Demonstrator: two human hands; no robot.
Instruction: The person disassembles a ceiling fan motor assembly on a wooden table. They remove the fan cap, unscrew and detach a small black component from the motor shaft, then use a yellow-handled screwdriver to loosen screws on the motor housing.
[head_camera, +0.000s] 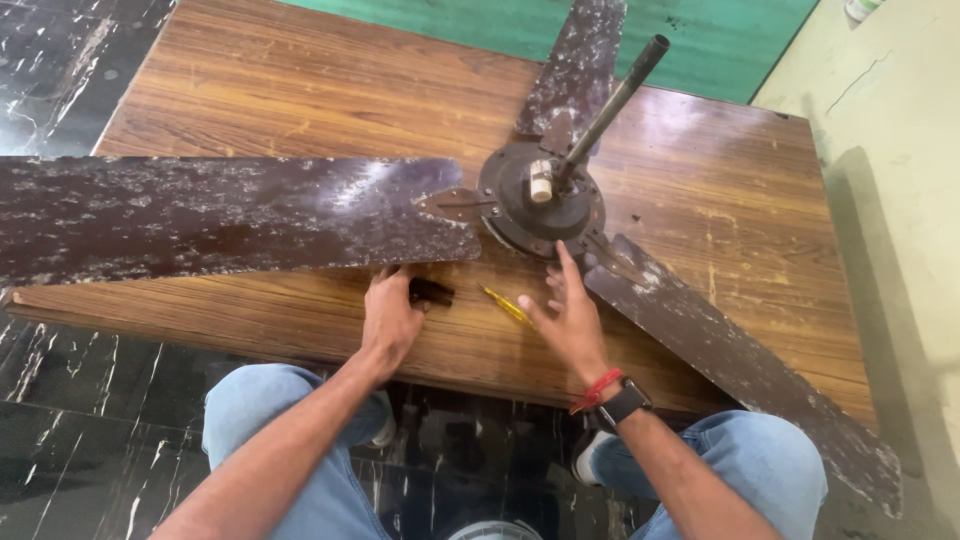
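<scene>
The ceiling fan (540, 195) lies across the wooden table (300, 90); likely heavy, rigid, best held at the motor hub. Left hand (390, 315) curls closed on a small dark part (432, 292) at the near edge; right hand (570, 315) is open, fingertip touching the hub.

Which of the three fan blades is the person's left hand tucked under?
The long blade stretching left across the table. The left hand sits at its near edge; the other two blades point away and toward the right knee.
</scene>
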